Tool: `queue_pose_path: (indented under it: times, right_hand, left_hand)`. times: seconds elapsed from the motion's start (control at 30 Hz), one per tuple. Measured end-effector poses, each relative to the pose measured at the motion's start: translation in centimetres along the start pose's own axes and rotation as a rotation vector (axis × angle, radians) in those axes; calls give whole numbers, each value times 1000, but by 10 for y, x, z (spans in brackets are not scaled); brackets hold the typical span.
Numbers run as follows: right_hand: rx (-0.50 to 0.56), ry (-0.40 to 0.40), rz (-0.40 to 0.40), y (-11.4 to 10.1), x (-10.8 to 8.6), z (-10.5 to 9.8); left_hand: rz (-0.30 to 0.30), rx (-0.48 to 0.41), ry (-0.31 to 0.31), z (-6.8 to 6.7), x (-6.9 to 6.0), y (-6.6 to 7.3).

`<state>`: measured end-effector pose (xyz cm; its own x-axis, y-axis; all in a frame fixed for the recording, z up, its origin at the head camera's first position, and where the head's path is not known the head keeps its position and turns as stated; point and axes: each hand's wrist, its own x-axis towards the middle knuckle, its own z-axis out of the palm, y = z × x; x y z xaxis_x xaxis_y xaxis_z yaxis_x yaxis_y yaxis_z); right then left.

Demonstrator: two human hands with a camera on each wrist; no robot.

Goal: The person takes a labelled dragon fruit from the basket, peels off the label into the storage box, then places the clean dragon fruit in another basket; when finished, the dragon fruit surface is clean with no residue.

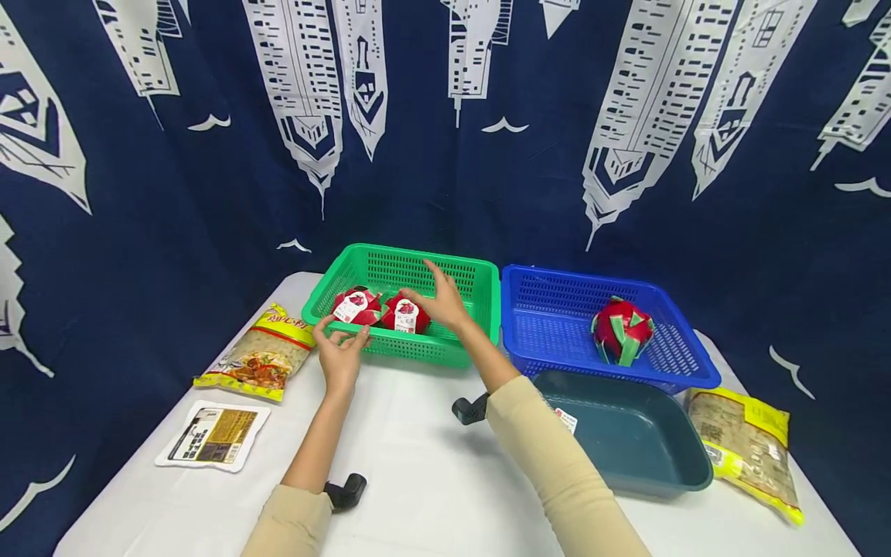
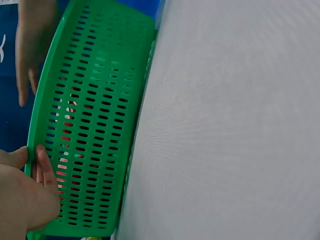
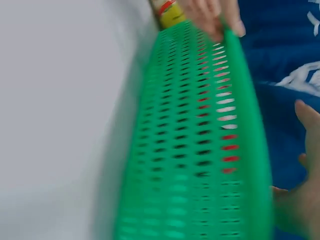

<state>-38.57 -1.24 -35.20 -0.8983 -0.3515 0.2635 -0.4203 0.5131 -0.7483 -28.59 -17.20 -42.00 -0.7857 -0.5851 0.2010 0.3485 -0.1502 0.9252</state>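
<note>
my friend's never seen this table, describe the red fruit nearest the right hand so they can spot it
On the white table, find the green basket beside the blue basket. Inside, the wanted red fruit and its red neighbour both bear white labels; the wanted one lies nearer the blue basket, beside the right hand.

No txt legible, print too small: white labels (image 1: pixel 405 316) on 2 dragon fruits (image 1: pixel 370 316) (far green basket (image 1: pixel 411 352)), tag (image 1: pixel 566 420) in R tray (image 1: pixel 636 437), L yellow bag (image 1: pixel 264 352), L white pkt (image 1: pixel 212 435).
</note>
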Motion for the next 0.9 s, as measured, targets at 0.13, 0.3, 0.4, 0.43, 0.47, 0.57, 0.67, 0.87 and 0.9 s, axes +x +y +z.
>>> queue_pose_path:
  times: [0.13,0.3,0.4,0.43,0.47,0.57,0.67,0.87,0.9]
  right_hand:
    - [68,-185,84,17,6,15]
    - [129,-337,127,27,10,20]
    - [128,-324,123,28,13,23]
    - [120,-306,125,29,14,22]
    - [113,-289,125,29,14,21]
    - [105,-234,120,31,14,17]
    - [116,-178,134,31,13,13]
    - [88,-47,87,25,9,-7]
    - [74,-22,55,22,8,-15]
  left_hand:
    - [15,-95,-9,1,1,-5]
    - [22,-122,-41,0,3,-9]
    - [36,-140,-38,-2,5,-10]
    - [40,-142,-39,-1,5,-11]
    - [45,-146,-37,0,6,-12]
    - [58,-146,-39,4,6,-11]
    - [81,-136,-41,5,6,-12]
    - [115,-56,-12,-1,5,-17]
    - [121,-49,-12,-2,5,-17]
